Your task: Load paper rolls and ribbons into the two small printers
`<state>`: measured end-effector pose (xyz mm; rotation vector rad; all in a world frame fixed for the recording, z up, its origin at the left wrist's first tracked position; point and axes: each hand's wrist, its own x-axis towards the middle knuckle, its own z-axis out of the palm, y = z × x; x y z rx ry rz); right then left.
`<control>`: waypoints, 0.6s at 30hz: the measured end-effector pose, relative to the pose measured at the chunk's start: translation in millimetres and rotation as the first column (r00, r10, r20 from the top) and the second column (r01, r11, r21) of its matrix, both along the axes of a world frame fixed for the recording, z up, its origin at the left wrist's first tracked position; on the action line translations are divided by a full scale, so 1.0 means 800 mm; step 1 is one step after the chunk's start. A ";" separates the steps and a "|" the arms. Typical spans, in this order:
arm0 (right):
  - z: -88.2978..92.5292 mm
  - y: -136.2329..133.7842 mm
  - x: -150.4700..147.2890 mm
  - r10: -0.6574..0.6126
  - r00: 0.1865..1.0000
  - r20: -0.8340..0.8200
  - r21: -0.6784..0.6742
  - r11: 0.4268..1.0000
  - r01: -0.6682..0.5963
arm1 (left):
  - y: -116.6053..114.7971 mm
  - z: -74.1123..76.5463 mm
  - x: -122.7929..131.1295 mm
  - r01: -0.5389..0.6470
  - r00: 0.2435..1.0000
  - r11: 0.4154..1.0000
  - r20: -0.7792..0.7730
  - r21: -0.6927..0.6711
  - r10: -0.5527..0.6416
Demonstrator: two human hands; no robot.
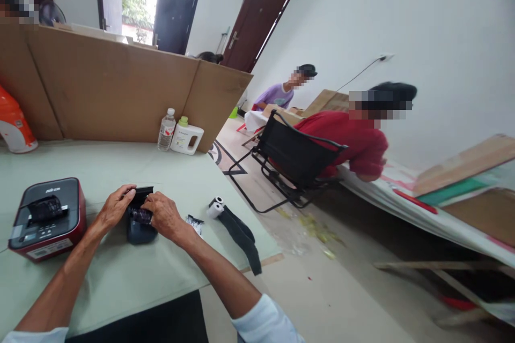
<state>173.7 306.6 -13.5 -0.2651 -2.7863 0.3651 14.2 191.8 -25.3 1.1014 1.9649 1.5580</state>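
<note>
A small dark device (141,233) with a raised black lid (144,191), like a portable printer, sits on the pale green tabletop. My left hand (116,206) grips the lid's left edge between thumb and fingers. Over the device's opening, my right hand (164,214) is closed on a dark, shiny, crinkled bundle (141,216); its fingers hide part of it. To the right lie two small white paper rolls (216,208), a long black strip (243,233) and a small crumpled silvery wrapper (195,223).
At left stands a red-and-black boxy machine (48,220) with a dark crinkled packet (46,208) on top. A water bottle (166,131), a white jug (187,138) and an orange bottle (15,123) stand before a cardboard screen (120,86). Other people sit beyond, one in a black chair (295,155).
</note>
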 end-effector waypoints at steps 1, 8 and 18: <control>0.001 -0.001 0.002 0.013 1.000 0.004 0.012 1.000 -0.013 | 0.000 0.000 0.000 0.004 1.000 1.000 0.003 0.002 -0.004; 0.006 -0.013 0.013 0.094 0.994 0.054 0.148 0.984 -0.101 | -0.001 -0.003 -0.001 0.016 1.000 1.000 -0.017 -0.012 -0.016; -0.025 -0.028 0.045 0.137 0.979 -0.152 0.076 0.989 -0.127 | -0.008 -0.002 0.000 0.043 0.998 0.999 -0.033 -0.023 -0.044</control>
